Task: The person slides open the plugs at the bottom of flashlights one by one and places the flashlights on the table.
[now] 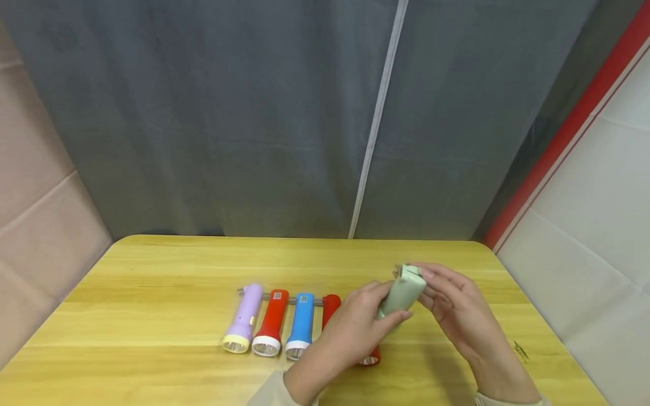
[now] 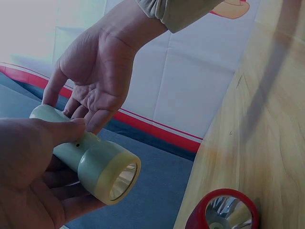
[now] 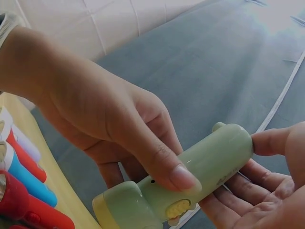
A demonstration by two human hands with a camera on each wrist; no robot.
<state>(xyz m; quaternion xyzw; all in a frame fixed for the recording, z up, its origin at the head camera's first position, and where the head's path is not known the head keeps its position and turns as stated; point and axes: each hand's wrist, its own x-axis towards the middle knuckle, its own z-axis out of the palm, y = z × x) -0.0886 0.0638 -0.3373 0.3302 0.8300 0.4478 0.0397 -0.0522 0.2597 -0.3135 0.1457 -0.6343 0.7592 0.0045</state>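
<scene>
A pale green flashlight (image 1: pixel 403 293) with a cream-yellow head ring is held up above the table. My left hand (image 1: pixel 355 316) grips its body, thumb lying near the yellow switch (image 3: pixel 178 209) in the right wrist view. At the tail end, my right hand (image 1: pixel 464 316) pinches the flashlight between thumb and fingers. The left wrist view shows the lens (image 2: pixel 124 181) facing away from the right hand. Small prongs (image 1: pixel 397 271) stick out by the tail in the head view.
Left of my hands lie a purple flashlight (image 1: pixel 246 316), a red one (image 1: pixel 271 321) and a blue one (image 1: pixel 303 321) in a row. Another red flashlight (image 1: pixel 330 306) is partly behind my left hand. Small dark marks (image 1: pixel 521 352) show on the wooden table (image 1: pixel 152 265) at right.
</scene>
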